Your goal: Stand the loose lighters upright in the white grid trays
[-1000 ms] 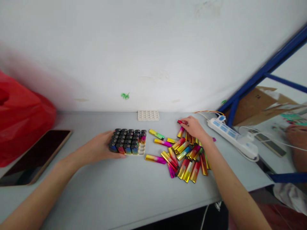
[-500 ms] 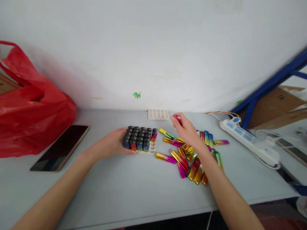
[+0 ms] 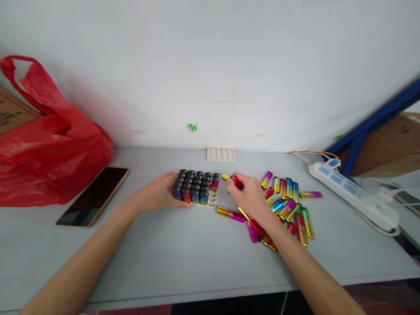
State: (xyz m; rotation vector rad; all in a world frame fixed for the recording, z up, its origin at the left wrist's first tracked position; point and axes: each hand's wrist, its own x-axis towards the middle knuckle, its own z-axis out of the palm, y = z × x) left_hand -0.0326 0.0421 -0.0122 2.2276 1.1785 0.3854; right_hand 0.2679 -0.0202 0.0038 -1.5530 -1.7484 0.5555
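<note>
Across our table, loose lighters lie right of the part-filled tray. Our left hand, half curled, grips its left end; our right hand, nearly closed, pinches a red lighter just right of it. We judge this loading; next calls for aligning over its free holes.

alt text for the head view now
The right hand holds a red lighter beside a tray of upright lighters; the left hand holds its left end. Loose lighters lie at right, a phone and red bag at left.
</note>
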